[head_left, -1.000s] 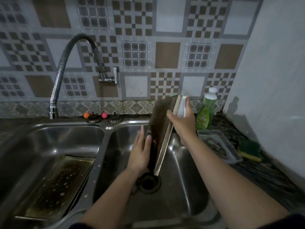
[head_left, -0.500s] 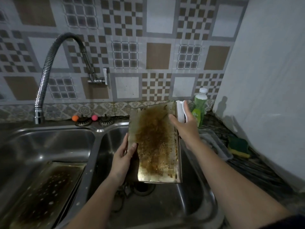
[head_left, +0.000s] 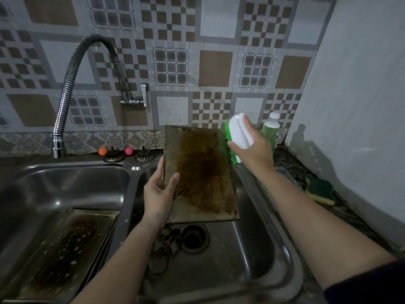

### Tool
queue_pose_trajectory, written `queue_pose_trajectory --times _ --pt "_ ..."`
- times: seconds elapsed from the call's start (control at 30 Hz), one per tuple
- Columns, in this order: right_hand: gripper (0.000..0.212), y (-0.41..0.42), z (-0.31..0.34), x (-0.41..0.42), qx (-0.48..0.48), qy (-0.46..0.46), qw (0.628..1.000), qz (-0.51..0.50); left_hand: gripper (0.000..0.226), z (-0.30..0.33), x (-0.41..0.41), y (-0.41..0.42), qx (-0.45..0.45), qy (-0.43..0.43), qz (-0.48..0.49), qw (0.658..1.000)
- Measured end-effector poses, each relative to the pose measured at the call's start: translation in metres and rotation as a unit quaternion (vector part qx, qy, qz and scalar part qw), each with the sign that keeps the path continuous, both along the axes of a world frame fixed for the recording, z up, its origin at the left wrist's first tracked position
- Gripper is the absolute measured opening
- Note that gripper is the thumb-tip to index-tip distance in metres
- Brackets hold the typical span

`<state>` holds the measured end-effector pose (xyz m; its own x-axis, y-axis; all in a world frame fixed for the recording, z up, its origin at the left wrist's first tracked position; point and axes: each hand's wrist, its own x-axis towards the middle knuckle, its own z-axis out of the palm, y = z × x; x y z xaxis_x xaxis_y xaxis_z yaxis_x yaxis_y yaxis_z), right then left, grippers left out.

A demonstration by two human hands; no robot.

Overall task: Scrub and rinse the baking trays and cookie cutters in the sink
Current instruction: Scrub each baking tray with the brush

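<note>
A metal baking tray [head_left: 200, 172] stained brown stands tilted over the right sink basin [head_left: 252, 249], its dirty face toward me. My left hand [head_left: 158, 191] grips its left edge, thumb on the face. My right hand [head_left: 252, 148] holds a white scrub brush [head_left: 240, 133] with green bristles at the tray's upper right edge. A second blackened tray [head_left: 63, 255] lies flat in the left basin. Dark cookie cutters [head_left: 164, 242] lie by the drain, hard to make out.
A flexible steel tap [head_left: 65, 102] arches over the left basin. A green soap bottle [head_left: 271, 128] stands behind my right hand. A green-and-yellow sponge [head_left: 321, 191] lies on the dark counter by the white wall. Two sink strainers [head_left: 127, 155] sit on the back ledge.
The tray turned from edge-on to face me. My right hand let go of its right edge and lifted the brush clear, bristles now beside the tray's top corner.
</note>
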<state>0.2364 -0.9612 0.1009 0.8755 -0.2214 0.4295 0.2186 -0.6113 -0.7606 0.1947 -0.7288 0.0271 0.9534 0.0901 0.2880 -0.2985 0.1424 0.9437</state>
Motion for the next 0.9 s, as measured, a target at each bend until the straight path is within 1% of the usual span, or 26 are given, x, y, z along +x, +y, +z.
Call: queue_pose_trajectory --times 0.03,0.1,0.13,0.17,0.2,0.27,0.33,0.43,0.5,0.53,0.6,0.7,0.77,0.83,0.9 --pt "0.081 0.009 0.002 -0.006 -0.029 0.007 0.999 0.014 0.062 0.004 0.003 -0.004 0.003 -0.008 0.012 1.0" --pt "0.082 0.032 -0.006 -0.026 -0.143 0.034 0.989 0.018 0.061 0.011 0.013 -0.009 0.001 -0.02 0.051 0.998" --pt "0.083 0.044 -0.014 -0.04 -0.199 0.031 0.979 0.013 0.06 0.014 0.018 -0.009 -0.002 -0.02 0.072 0.997" --pt "0.083 0.056 -0.025 -0.057 -0.236 0.019 0.972 0.013 0.06 0.014 0.022 -0.007 -0.007 -0.023 0.089 0.996" --pt "0.082 0.066 -0.038 -0.074 -0.252 0.004 0.968 0.02 0.06 0.013 0.024 -0.003 -0.007 -0.024 0.103 0.994" --pt "0.081 0.076 -0.055 -0.089 -0.254 -0.021 0.966 0.04 0.06 0.011 0.024 0.002 0.003 -0.03 0.114 0.993" --pt "0.082 0.071 -0.052 -0.072 -0.208 -0.017 0.977 0.038 0.06 0.012 0.019 -0.002 0.02 -0.038 0.106 0.993" --pt "0.078 0.054 -0.017 -0.018 -0.144 0.009 0.989 -0.01 0.06 0.016 0.01 -0.022 0.064 -0.063 0.069 0.994" --pt "0.074 0.044 0.008 0.006 -0.1 0.037 0.994 -0.02 0.06 0.017 0.005 -0.034 0.091 -0.071 0.055 0.992" --pt "0.073 0.044 0.015 0.01 -0.098 0.041 0.994 -0.013 0.059 0.017 0.004 -0.036 0.094 -0.069 0.057 0.992" --pt "0.076 0.053 0.012 0.0 -0.131 0.02 0.991 0.021 0.056 0.017 0.008 -0.034 0.079 -0.053 0.075 0.993" --pt "0.079 0.078 -0.031 -0.051 -0.178 -0.03 0.979 0.098 0.052 0.016 0.013 -0.02 0.07 -0.027 0.118 0.99" --pt "0.08 0.084 -0.053 -0.074 -0.175 -0.045 0.975 0.132 0.054 0.013 0.008 -0.013 0.092 -0.024 0.129 0.987" --pt "0.079 0.083 -0.043 -0.061 -0.145 -0.047 0.981 0.12 0.053 0.009 -0.007 -0.017 0.102 -0.029 0.099 0.989" --pt "0.076 0.087 -0.012 -0.032 -0.144 -0.048 0.986 0.071 0.052 0.008 -0.021 -0.025 0.103 -0.048 0.063 0.992"
